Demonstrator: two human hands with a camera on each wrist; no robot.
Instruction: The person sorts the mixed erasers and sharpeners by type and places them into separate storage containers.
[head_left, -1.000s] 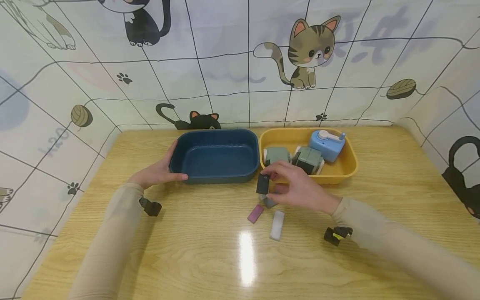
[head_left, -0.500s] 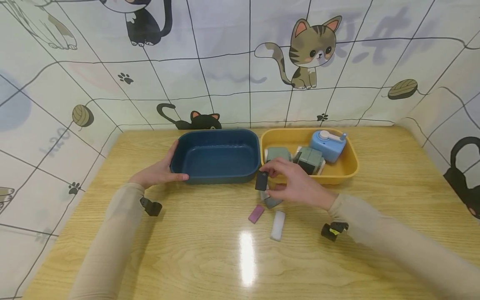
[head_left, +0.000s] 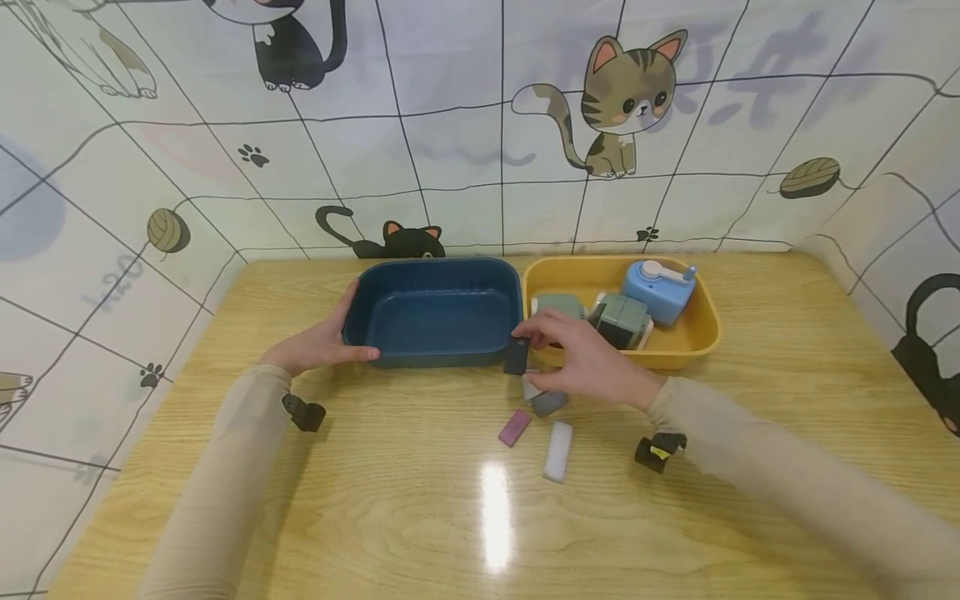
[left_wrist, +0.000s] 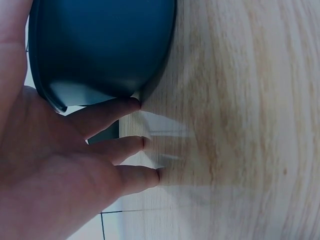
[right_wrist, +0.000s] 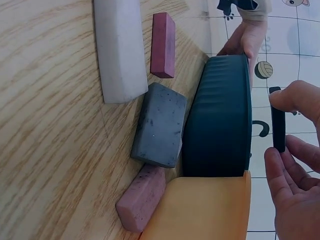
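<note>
In the head view, my right hand (head_left: 588, 358) pinches a black eraser (head_left: 516, 356) above the table at the facing ends of the two bins. Thumb and fingertips hold the eraser by its ends in the right wrist view. My left hand (head_left: 318, 343) rests around the left end of the dark blue bin (head_left: 442, 361), thumb along its front wall. In the left wrist view its fingers are straight, tips at the table. Below the right hand lie a grey eraser (right_wrist: 159, 125), a magenta eraser (head_left: 513, 427), a white eraser (head_left: 557, 452) and a dusty-pink eraser (right_wrist: 142, 200).
Right of the blue bin stands a yellow bin (head_left: 708, 329). Inside it are a blue crank pencil sharpener (head_left: 660, 292) and two grey-green objects, one being this boxy one (head_left: 622, 317). A cat-print cloth (head_left: 465, 142) hangs behind the table.
My right hand has moved slightly left and away from me with the black eraser, toward the blue bin's right front corner. The left hand keeps its place on the bin.
</note>
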